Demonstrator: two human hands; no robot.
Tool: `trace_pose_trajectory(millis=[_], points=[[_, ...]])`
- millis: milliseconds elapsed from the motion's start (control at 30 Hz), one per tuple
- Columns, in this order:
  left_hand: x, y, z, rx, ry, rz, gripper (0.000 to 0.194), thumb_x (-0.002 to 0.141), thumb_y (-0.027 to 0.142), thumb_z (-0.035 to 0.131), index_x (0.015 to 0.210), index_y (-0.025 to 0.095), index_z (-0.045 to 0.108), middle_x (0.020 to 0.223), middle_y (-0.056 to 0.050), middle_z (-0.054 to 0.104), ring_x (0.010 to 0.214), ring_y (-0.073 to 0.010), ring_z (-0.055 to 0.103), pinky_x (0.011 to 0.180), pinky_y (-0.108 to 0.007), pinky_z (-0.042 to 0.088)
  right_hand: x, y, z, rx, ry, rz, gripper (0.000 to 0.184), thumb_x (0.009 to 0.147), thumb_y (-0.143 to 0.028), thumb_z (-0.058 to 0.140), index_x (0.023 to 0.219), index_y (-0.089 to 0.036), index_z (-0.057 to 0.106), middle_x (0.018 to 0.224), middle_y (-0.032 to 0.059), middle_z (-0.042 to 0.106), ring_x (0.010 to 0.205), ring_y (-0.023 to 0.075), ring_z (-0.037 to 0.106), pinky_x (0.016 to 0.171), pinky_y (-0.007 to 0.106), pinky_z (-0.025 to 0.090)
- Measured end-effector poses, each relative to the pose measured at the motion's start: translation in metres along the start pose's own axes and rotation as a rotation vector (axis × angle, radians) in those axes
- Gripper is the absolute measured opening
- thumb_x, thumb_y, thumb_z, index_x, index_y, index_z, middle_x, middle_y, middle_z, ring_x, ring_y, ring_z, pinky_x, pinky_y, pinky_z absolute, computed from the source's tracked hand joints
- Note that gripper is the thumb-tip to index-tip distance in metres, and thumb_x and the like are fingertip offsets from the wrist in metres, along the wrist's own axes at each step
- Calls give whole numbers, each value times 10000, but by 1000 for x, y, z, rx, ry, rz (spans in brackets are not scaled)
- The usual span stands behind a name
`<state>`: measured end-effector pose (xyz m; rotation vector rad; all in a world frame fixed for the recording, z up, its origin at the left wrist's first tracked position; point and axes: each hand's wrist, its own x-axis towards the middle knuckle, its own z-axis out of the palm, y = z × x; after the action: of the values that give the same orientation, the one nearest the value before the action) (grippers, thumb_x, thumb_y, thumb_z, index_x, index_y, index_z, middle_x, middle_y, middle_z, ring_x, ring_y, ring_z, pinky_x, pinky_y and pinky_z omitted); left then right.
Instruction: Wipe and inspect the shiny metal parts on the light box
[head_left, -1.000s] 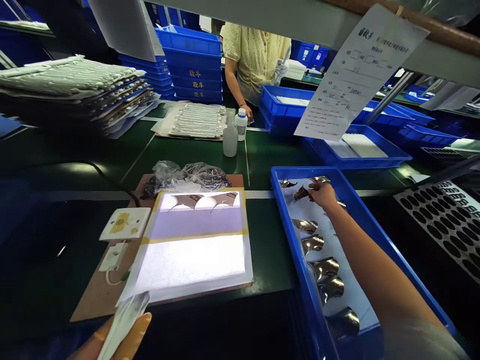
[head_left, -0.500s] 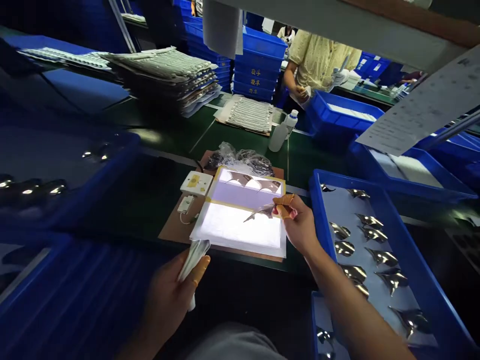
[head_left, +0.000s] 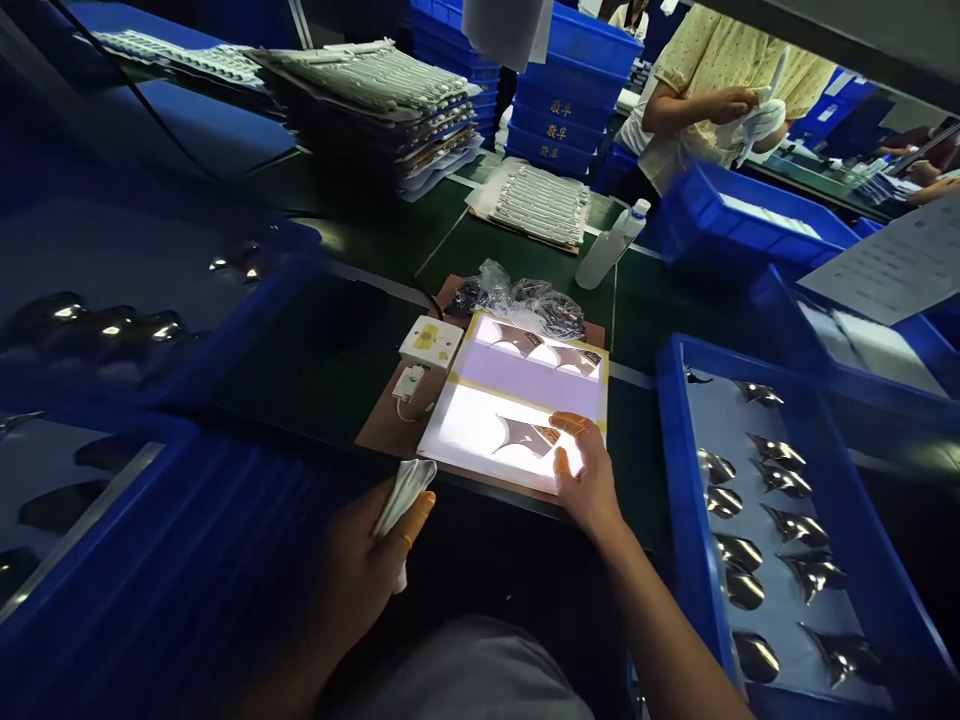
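Note:
My right hand (head_left: 589,475), with orange finger cots, is on the lit white panel (head_left: 502,440). It appears to pinch the right end of a curved, polished metal piece (head_left: 525,436) lying flat on the panel's lower section. My left hand (head_left: 360,560) sits just off the panel's near edge, gripping a folded white cloth (head_left: 405,500) with orange-cotted fingers. Several similar pieces (head_left: 529,350) lie under the panel's upper, yellow-taped section.
A blue tray (head_left: 679,450) of several polished pieces stands right of the panel, and another, blurred blue tray (head_left: 225,330) lies left. Behind are a plastic bag (head_left: 525,300), a white switch box (head_left: 431,343), a plastic bottle (head_left: 611,245), stacked sheets, and a standing co-worker (head_left: 720,90).
The view has swung left. My right hand has brought the metal piece down from above the panel to lying on its lower section. My left hand still has the cloth.

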<state>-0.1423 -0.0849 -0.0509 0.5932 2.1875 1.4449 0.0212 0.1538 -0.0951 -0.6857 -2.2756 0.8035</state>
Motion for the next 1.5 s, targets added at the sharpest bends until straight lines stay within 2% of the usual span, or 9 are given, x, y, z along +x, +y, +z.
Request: trace_pose_trajectory(millis=[200,400,500,633,733,900,1100,1267,1500], points=[[4,6,12,-7,-87,2,290,840,453,668,943,191,740,490,63,490,395,-123,455,371,-210,360,-5,7,21,-156,11,-17,458,891,-259,715,1334,-226,605,1242,142,628,1177,324,573,1005,558,523],[8,10,14,57,-61,-3,275,838,453,674,833,183,726,532,38,525,462,-130,483,419,-216,380,-7,-1,18,34,4,117,383,888,-299,718,1265,-248,683,1224,143,634,1169,336,563,1015,580,504],[8,10,16,61,-82,-13,313,853,493,670,848,185,726,510,45,503,438,-130,470,397,-219,367,-4,-18,2,452,-2,416,343,904,-411,713,1207,-251,713,1191,116,678,1087,307,627,981,531,529],[8,10,19,78,-112,25,325,892,511,652,886,192,712,508,57,505,410,-120,461,373,-213,351,2,-35,-24,1264,-46,760,349,956,-503,592,1097,-216,734,1073,101,737,891,239,694,742,364,575],[11,13,22,120,-165,282,229,953,370,583,840,193,676,549,52,534,419,-101,484,412,-197,388,0,-40,-35,1507,-31,842,310,928,-462,615,1069,-216,741,1004,79,754,799,191,688,670,294,550],[32,34,33,410,-314,973,266,954,99,434,1029,180,676,735,-6,585,593,-116,553,554,-221,429,-10,-41,-36,1560,-24,881,281,905,-444,635,1018,-209,739,989,83,763,745,191,682,688,321,561],[55,79,57,820,-491,1440,228,949,147,532,1127,228,648,856,-41,571,695,-192,545,590,-307,430,-19,-51,-29,1536,-125,818,241,892,-388,662,980,-179,745,820,72,727,685,226,659,596,357,569],[56,101,67,1003,-643,1543,239,915,123,514,1115,201,617,961,-97,621,726,-228,588,599,-350,481,-24,-53,-32,1552,-143,763,303,907,-401,664,1064,-153,739,822,78,725,651,213,661,542,320,544],[70,83,62,1128,-365,1402,379,838,18,479,1132,188,645,831,-58,551,676,-223,557,544,-316,439,-29,-41,-43,1596,-237,847,266,910,-433,660,983,-184,717,904,83,747,702,200,680,547,276,499]])
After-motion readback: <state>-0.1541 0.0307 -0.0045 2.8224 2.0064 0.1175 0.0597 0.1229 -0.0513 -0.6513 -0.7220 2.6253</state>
